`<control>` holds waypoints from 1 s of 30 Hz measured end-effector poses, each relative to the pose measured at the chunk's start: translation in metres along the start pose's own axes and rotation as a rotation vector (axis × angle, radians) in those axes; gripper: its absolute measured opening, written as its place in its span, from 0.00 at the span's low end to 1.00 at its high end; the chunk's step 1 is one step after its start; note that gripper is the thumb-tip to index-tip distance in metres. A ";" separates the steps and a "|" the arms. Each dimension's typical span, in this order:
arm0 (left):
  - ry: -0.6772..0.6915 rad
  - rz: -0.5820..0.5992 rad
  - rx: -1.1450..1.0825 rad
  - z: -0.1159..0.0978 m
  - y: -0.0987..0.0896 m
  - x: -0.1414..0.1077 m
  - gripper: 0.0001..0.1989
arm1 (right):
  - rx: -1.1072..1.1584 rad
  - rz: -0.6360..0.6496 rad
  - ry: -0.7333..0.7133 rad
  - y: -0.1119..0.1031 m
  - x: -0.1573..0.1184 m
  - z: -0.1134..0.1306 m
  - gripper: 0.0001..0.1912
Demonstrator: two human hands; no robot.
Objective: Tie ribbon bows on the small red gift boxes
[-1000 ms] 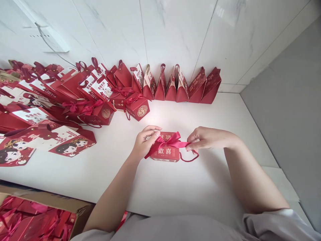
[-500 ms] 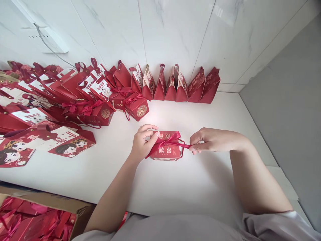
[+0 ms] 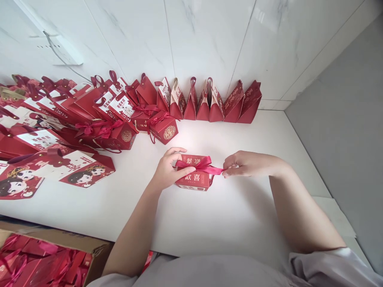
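A small red gift box [image 3: 191,184] with pale printed characters lies on the white table in front of me. A glossy red ribbon [image 3: 205,164] is tied in a bow across its top. My left hand [image 3: 170,169] grips the box's left end, its thumb pressed on the top by the knot. Pinched between the fingers of my right hand [image 3: 236,165] is the ribbon's right end, drawn out past the box. A cord handle shows at the box's right side, partly under the ribbon.
Red boxes with bows [image 3: 163,127] stand behind and to the left. A row of upright red gift bags [image 3: 215,105] lines the tiled wall. More printed bags [image 3: 86,169] crowd the table's left. A cardboard carton [image 3: 98,255] of red boxes sits at lower left.
The box has turned slightly and shifted a little left. My left thumb now lies nearer the knot. My right hand has moved slightly left, and the ribbon's right part looks wider and flatter.
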State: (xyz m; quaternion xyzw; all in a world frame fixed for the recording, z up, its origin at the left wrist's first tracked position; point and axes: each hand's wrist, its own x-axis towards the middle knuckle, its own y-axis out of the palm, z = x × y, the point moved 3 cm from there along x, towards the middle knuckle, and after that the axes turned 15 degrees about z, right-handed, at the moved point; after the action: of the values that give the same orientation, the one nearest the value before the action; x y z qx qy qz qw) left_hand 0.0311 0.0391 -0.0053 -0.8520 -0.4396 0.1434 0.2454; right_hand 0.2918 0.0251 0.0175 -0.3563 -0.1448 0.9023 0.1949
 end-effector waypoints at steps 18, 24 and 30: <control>-0.053 0.081 -0.150 -0.001 -0.002 -0.004 0.14 | 0.034 -0.011 -0.155 0.008 0.005 0.015 0.17; -0.077 -0.054 -0.001 -0.003 0.003 -0.002 0.14 | 0.153 0.091 -0.274 0.017 0.010 0.028 0.19; -0.097 -0.085 0.008 -0.002 0.006 -0.002 0.10 | 0.201 0.139 -0.344 0.028 0.008 0.045 0.20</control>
State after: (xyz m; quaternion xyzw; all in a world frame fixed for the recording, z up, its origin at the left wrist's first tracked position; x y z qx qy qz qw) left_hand 0.0346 0.0337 -0.0063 -0.8237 -0.4862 0.1756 0.2331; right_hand 0.2483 -0.0012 0.0336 -0.1851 -0.0603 0.9710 0.1389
